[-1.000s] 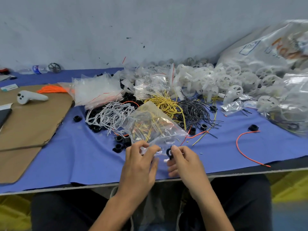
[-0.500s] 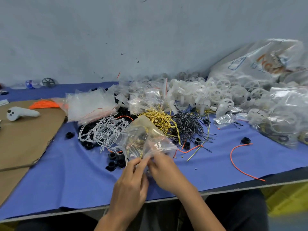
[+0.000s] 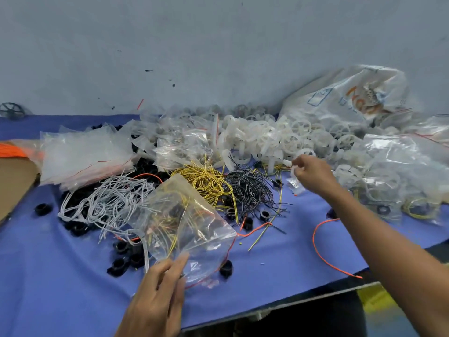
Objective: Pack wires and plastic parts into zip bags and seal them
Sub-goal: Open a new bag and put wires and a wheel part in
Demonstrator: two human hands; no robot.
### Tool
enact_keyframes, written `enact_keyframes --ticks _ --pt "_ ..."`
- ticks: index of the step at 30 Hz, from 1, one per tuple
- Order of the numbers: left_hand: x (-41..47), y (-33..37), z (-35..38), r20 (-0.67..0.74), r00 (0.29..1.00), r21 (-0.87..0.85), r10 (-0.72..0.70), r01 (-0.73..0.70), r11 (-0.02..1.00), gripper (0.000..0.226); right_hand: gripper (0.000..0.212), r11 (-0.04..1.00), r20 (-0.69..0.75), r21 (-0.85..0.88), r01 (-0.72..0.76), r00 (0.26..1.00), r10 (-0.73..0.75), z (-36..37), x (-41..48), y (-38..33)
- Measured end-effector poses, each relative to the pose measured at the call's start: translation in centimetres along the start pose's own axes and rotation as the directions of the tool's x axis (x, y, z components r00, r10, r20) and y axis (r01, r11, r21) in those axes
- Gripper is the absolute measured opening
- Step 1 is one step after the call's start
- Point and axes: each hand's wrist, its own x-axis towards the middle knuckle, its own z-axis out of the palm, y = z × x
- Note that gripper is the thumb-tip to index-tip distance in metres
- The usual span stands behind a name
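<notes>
Zip bag (image 3: 206,231), wires (image 3: 181,212) inside, is pinched at its near corner by the left hand (image 3: 158,295), red-zip mouth turned right; what looks a small white part (image 3: 294,167) is pinched by the right hand (image 3: 313,176) at the white pile (image 3: 262,139), well apart, beyond and right of the bag.

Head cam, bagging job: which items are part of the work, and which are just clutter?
In the job:
zip bag, gripped by the left hand
small white part, pinched by the right hand
yellow wires
black wires
grey wires
white plastic wheels
black rings
empty zip bags

Lying about:
cardboard
printed sack
black wheel by the wall
</notes>
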Motion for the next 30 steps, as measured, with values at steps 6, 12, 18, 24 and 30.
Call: enact_keyframes --ticks 6,12,18,24,30 --pt "-0.2 -0.2 0.5 0.006 1.0 -0.022 -0.019 0.02 1.0 0.042 0.058 0.962 0.219 -0.272 -0.034 0.971 0.096 1.9 7.4 2.5" --pt "0.4 0.3 1.8 -0.038 0.999 -0.048 -0.009 0.007 0.999 0.035 0.075 0.976 0.273 -0.219 -0.001 0.96 0.062 4.9 9.6 1.5" --pt "0.4 0.9 2.6 -0.095 0.995 0.028 -0.016 0.019 0.999 0.034 0.055 0.975 0.155 -0.217 -0.044 0.985 0.079 6.5 11.0 0.6" --pt "2.2 0.2 0.5 0.112 0.991 0.031 -0.08 0.077 0.997 0.05 0.022 0.927 -0.021 -0.374 -0.005 1.0 -0.003 7.3 10.1 0.7" --pt "0.9 1.7 0.1 -0.049 0.998 0.031 0.035 -0.034 0.999 0.038 0.018 0.983 -0.159 -0.133 -0.126 0.982 0.104 2.8 9.5 0.7"
